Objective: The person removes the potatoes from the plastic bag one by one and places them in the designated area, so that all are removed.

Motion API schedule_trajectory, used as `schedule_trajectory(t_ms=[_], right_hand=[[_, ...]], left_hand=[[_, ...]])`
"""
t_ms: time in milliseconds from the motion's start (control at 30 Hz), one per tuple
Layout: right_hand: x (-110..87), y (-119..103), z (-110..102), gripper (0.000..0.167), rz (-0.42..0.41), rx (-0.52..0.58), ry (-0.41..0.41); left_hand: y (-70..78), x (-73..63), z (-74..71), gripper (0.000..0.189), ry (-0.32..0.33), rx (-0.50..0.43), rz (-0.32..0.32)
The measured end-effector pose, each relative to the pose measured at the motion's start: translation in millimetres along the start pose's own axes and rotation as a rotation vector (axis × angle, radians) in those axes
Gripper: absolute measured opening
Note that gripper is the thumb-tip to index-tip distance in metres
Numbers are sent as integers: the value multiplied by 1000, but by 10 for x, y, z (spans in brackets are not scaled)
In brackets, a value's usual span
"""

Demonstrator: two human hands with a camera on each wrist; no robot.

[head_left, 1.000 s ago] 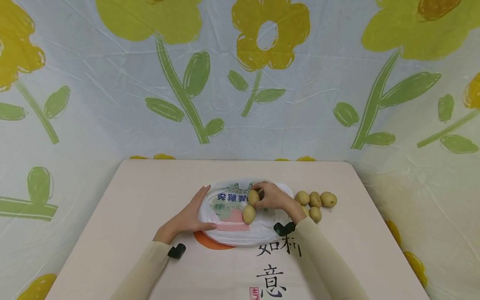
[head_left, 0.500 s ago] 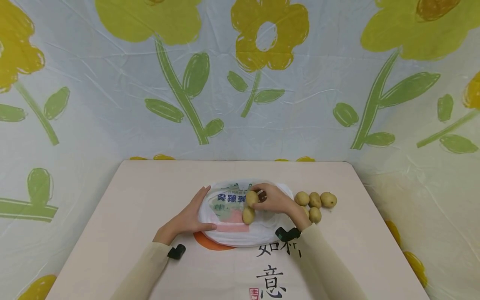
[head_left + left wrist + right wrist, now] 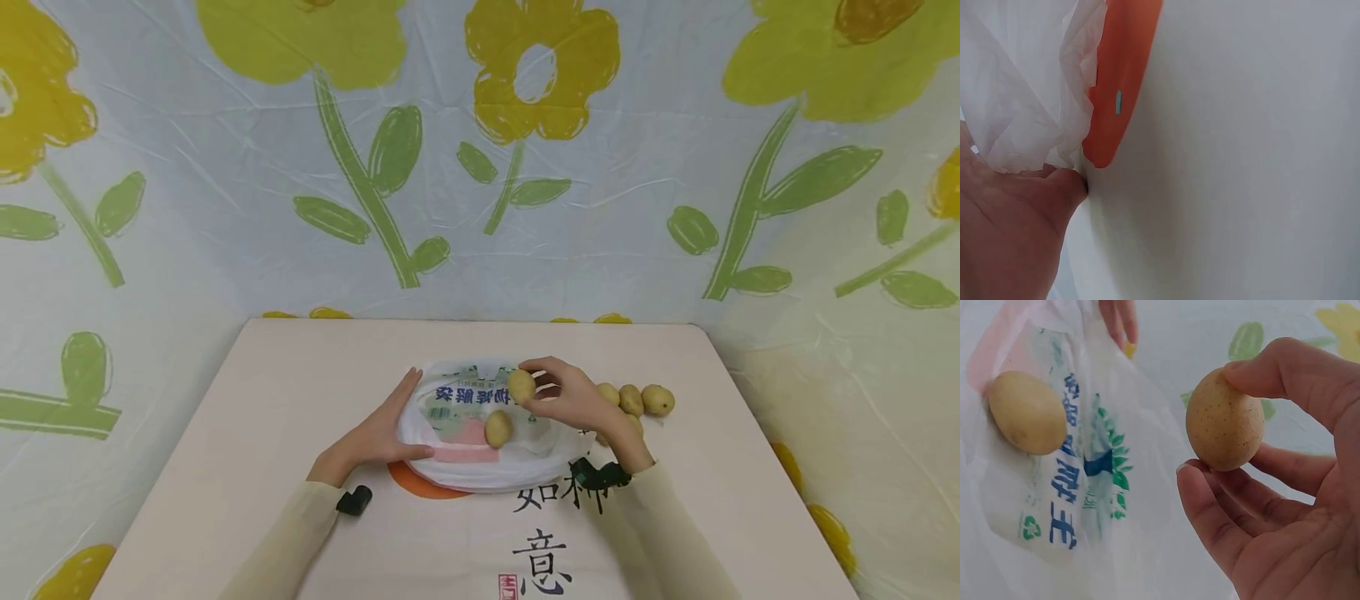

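Observation:
A white plastic bag (image 3: 536,467) with blue and green print spreads in an oval on the table. One potato (image 3: 498,428) lies on its printed part, also seen at the left of the right wrist view. My left hand (image 3: 378,432) rests along the bag's left edge, fingers straight and thumb spread. In the left wrist view, white plastic (image 3: 1029,81) touches that hand near the thumb. Between thumb and fingertips my right hand (image 3: 570,398) pinches a second potato (image 3: 1224,422), held above the bag's right half and apart from the first.
Several potatoes (image 3: 657,400) sit together right of the bag, partly hidden behind my right hand and wrist. An orange shape (image 3: 427,485) shows at the bag's front left. Black characters (image 3: 543,562) mark the table's (image 3: 322,358) front. A flowered cloth (image 3: 600,250) stands behind.
The right hand has moved to the right with its potato, away from the potato on the bag, after a slight shift left. The left hand has stayed in place.

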State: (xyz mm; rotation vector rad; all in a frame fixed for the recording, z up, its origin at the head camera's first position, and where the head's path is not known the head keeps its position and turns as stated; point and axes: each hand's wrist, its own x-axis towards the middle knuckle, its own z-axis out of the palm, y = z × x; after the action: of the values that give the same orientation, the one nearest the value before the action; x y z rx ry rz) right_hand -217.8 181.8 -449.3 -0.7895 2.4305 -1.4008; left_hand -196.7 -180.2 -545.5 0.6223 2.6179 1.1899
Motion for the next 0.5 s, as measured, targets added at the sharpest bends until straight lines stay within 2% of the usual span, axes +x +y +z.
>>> schedule_trajectory(t_ms=[500], right_hand=[[-375, 114, -262, 55, 19, 40, 98]], left_hand=[[27, -18, 1, 124, 5, 9, 34]])
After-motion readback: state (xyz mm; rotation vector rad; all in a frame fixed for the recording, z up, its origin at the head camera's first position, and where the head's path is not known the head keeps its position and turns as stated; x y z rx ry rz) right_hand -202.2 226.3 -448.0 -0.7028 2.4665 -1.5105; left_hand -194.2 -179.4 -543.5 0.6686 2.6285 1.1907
